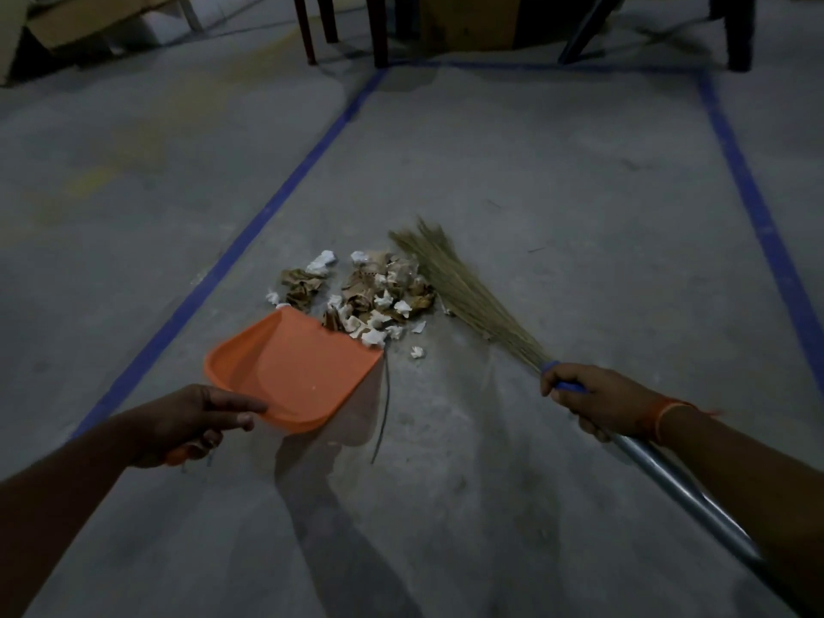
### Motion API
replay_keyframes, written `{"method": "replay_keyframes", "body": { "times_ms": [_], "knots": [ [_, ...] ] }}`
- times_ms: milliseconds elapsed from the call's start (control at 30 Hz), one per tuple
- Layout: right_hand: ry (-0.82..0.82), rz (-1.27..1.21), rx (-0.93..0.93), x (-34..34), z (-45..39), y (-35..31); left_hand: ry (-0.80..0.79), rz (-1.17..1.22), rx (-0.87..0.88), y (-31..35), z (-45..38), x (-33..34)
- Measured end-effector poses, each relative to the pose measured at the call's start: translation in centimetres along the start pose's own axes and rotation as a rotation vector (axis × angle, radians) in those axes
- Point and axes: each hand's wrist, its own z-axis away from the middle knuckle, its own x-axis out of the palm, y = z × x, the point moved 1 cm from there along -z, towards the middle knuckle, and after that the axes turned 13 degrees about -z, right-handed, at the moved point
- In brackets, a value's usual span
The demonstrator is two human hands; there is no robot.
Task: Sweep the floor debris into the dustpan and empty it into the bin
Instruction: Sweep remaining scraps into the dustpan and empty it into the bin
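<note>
The grey floor (557,180) bears a blue tape line (249,234). The broom (468,292) lies with its bristles just right of the debris (370,296); the right hand (593,401) grips its handle. The left hand (196,421) grips the handle of the orange dustpan (294,372), whose lip touches the debris.

dustpan handle (178,457) (under hand (187,423))

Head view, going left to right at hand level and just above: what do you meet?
Left hand → orange dustpan → debris pile → broom bristles → right hand
</note>
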Motion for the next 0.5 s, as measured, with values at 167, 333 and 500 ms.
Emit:
{"method": "replay_keyframes", "body": {
  "times_ms": [167, 333, 500],
  "knots": [
    [-0.028, 0.008, -0.015, 1.3, 0.2, -0.2, -0.008, 0.023, 0.026, 0.4, -1.1, 1.4],
    [-0.077, 0.071, -0.008, 2.1, 1.1, -0.3, -0.035, 0.041, 0.041, 0.5, -2.1, 2.0],
    [-0.100, 0.089, -0.012, 3.0, 1.7, -0.1, -0.037, 0.048, 0.053, 0.9, -2.6, 2.5]
  ]
}}
